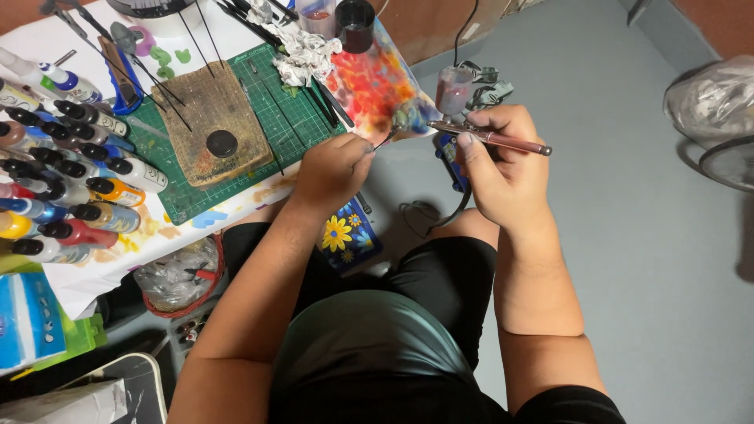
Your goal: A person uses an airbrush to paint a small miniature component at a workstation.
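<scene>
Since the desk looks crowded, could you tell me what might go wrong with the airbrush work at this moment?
The airbrush in the right hand carries a small paint cup; tilting it might spill paint onto the lap. The left hand pinches the nozzle tip, so a stray spray could coat its fingers. The hose loops by the knee and may snag.

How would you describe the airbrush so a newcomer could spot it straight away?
Start at the green cutting mat on the table, then go right past the paint-stained sheet. The airbrush lies in the right hand: a slim pinkish metal tube with a cloudy paint cup on top.
</scene>
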